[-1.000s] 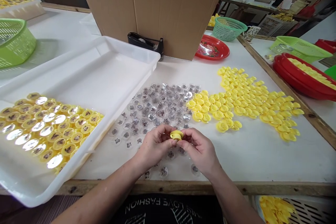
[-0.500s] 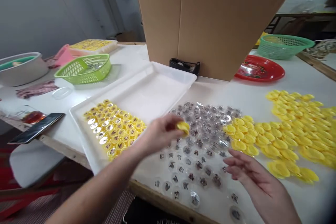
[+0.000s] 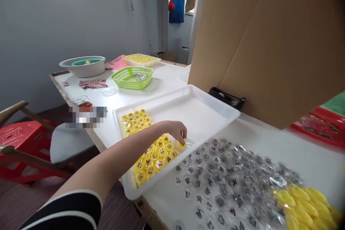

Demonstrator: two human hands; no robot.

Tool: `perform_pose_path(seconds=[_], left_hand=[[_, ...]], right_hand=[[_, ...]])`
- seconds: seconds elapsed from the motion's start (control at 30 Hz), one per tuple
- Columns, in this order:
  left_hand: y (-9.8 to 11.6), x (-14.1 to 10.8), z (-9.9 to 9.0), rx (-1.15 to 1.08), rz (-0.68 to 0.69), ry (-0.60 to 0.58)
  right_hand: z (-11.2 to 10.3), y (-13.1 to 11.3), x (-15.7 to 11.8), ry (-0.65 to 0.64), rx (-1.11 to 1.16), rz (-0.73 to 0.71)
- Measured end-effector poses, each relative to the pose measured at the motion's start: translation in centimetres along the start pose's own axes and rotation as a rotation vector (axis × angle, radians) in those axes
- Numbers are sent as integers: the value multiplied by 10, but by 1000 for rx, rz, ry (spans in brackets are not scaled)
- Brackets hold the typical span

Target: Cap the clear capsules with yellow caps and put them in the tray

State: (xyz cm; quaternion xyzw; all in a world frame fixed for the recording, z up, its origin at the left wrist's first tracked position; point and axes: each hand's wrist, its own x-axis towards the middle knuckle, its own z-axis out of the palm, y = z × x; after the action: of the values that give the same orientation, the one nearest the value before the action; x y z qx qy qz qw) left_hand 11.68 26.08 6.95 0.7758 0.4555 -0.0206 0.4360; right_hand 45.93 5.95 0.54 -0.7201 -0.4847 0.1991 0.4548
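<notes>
My left hand (image 3: 178, 131) is closed in a pinch on a yellow round piece (image 3: 181, 145) with a picture on its face. It is inside the white tray (image 3: 206, 113), low over the right end of the rows. Similar yellow picture pieces (image 3: 160, 164) fill the tray's near left part in close rows, partly hidden by my forearm. Right of the tray, many clear picture discs (image 3: 221, 183) are spread on the table. Beyond them lies a heap of plain yellow pieces (image 3: 304, 205), cut off by the frame. My right hand is out of view.
A large cardboard sheet (image 3: 242, 43) stands behind the tray, with a black tape dispenser (image 3: 227, 99) at its foot. Further left are a green basket (image 3: 132, 79), a grey basin (image 3: 88, 67), a cloth (image 3: 93, 83) and a glass (image 3: 83, 103). A red tray (image 3: 320, 125) is at right.
My left hand has carried the yellow piece from above the clear discs into the white tray. The view has swung left, and my right hand has left it.
</notes>
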Motion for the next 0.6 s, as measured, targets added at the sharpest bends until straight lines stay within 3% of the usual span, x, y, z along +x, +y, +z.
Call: perform_pose_path(seconds=[0.13,0.23,0.3,0.43,0.5,0.6], left_hand=[[9,-5,6,33,19,-92],[15,-13,8,61,15,-107],[20,-18,10,88,24,-89],[27,-31,14,161,104,-6],[27,-32,13,189,186,108],[30,-36,12,194,280,346]], right_hand=[[54,-20,61,-48,-38,-69],[67,-17,62,-33,-55,-88],[46,-3,41,9,-81,-70],[-48,27,-37,163,-213,40],[-90,30,-72,226,-335,80],[-123,31,-94,203,-581,118]])
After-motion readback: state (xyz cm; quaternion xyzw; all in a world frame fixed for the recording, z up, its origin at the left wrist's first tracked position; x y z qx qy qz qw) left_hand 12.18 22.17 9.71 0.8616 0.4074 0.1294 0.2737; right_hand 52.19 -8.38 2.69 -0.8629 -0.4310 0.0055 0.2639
